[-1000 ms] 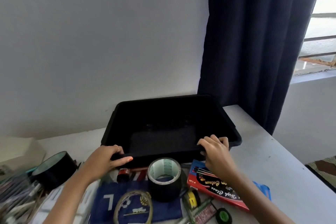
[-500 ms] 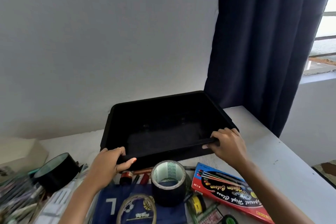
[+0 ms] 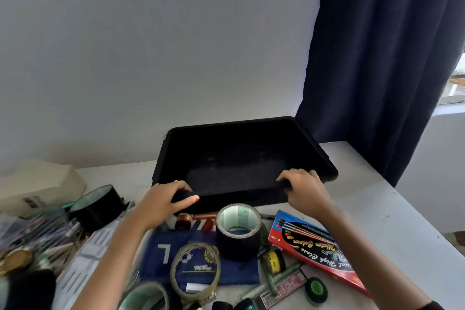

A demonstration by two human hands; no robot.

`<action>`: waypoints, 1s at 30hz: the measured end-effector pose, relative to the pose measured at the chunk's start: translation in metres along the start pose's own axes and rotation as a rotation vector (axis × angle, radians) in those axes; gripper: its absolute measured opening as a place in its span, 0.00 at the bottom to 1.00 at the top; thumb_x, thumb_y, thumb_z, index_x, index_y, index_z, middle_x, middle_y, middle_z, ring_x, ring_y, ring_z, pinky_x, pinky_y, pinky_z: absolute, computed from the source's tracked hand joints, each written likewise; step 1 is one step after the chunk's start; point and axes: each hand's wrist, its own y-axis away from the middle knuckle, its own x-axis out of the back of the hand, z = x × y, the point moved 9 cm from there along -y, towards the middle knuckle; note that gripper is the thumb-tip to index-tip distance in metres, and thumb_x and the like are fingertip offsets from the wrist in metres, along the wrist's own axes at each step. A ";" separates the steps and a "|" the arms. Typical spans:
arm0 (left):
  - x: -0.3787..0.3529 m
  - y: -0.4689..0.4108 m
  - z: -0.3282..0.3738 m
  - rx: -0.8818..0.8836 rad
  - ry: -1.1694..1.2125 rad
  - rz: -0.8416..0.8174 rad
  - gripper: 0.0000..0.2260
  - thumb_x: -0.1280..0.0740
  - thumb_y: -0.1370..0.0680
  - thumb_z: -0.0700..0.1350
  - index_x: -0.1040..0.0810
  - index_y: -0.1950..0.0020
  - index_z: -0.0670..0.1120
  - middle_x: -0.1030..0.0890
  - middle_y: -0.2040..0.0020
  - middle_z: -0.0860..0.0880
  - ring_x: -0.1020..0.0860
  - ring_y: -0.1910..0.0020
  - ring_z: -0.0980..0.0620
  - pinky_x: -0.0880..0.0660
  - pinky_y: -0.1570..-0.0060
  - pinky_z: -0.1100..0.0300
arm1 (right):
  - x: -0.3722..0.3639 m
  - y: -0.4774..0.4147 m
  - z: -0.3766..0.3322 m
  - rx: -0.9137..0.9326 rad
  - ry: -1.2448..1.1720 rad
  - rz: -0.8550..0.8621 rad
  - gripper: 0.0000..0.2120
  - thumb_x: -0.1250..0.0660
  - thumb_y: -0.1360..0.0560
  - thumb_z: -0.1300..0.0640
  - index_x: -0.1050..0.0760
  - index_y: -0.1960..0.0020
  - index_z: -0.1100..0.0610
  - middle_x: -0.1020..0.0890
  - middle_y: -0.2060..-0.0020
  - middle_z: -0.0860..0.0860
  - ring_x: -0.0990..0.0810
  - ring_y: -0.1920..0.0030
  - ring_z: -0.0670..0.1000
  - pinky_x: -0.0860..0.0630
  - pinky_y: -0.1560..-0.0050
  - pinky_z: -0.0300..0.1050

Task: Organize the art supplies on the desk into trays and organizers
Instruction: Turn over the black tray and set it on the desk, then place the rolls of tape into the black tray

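Gripping the black tray's (image 3: 241, 133) near rim, left hand (image 3: 161, 200) and right hand (image 3: 305, 190).

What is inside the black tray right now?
Nothing visible: the black tray shows only a bare dark floor. Its near wall hides the floor's front strip.

A home room with a craft desk (image 3: 382, 211): a plain wall (image 3: 151, 58) beyond the grip on the tray (image 3: 226, 143), a dark curtain (image 3: 377, 58) and window (image 3: 458, 88) to its right, tape (image 3: 238, 234) and a paint box (image 3: 314, 251) just nearer than it.
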 end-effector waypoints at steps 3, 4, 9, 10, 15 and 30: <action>0.007 0.010 0.024 -0.018 0.133 0.080 0.13 0.35 0.25 0.56 0.25 0.42 0.55 0.23 0.48 0.61 0.26 0.47 0.64 0.29 0.43 0.65 | -0.005 0.002 -0.039 0.081 -0.234 -0.079 0.20 0.39 0.28 0.63 0.28 0.38 0.50 0.23 0.43 0.45 0.28 0.40 0.47 0.38 0.37 0.46; 0.009 0.013 0.034 -0.029 0.172 0.109 0.12 0.35 0.24 0.54 0.25 0.42 0.54 0.23 0.47 0.61 0.26 0.46 0.65 0.30 0.42 0.65 | -0.004 0.002 -0.050 0.110 -0.283 -0.073 0.20 0.39 0.28 0.63 0.28 0.38 0.50 0.23 0.44 0.46 0.28 0.40 0.47 0.37 0.36 0.47; 0.012 0.034 0.071 -0.086 0.277 0.291 0.10 0.36 0.22 0.48 0.25 0.41 0.53 0.24 0.46 0.60 0.28 0.45 0.66 0.34 0.44 0.75 | 0.018 0.023 -0.091 0.253 -0.461 0.144 0.14 0.36 0.26 0.64 0.24 0.42 0.53 0.23 0.49 0.45 0.28 0.44 0.45 0.31 0.39 0.45; 0.012 0.040 0.075 -0.093 0.295 0.330 0.10 0.35 0.22 0.47 0.24 0.41 0.52 0.24 0.47 0.60 0.28 0.45 0.66 0.35 0.45 0.77 | 0.020 0.030 -0.099 0.281 -0.481 0.159 0.12 0.35 0.26 0.63 0.23 0.44 0.53 0.23 0.50 0.45 0.27 0.45 0.44 0.30 0.40 0.44; -0.003 0.074 0.080 -0.075 0.371 0.383 0.08 0.33 0.24 0.43 0.23 0.46 0.52 0.22 0.51 0.58 0.26 0.48 0.65 0.32 0.50 0.75 | 0.004 0.064 -0.124 0.352 -0.400 0.015 0.12 0.34 0.25 0.49 0.23 0.43 0.51 0.21 0.51 0.44 0.28 0.48 0.44 0.33 0.42 0.42; 0.011 0.111 0.031 0.179 0.484 0.591 0.08 0.35 0.24 0.38 0.21 0.51 0.50 0.19 0.54 0.57 0.23 0.53 0.64 0.28 0.53 0.73 | 0.020 0.080 -0.127 0.354 -0.433 0.062 0.15 0.25 0.32 0.60 0.20 0.47 0.54 0.23 0.56 0.37 0.33 0.52 0.45 0.33 0.49 0.32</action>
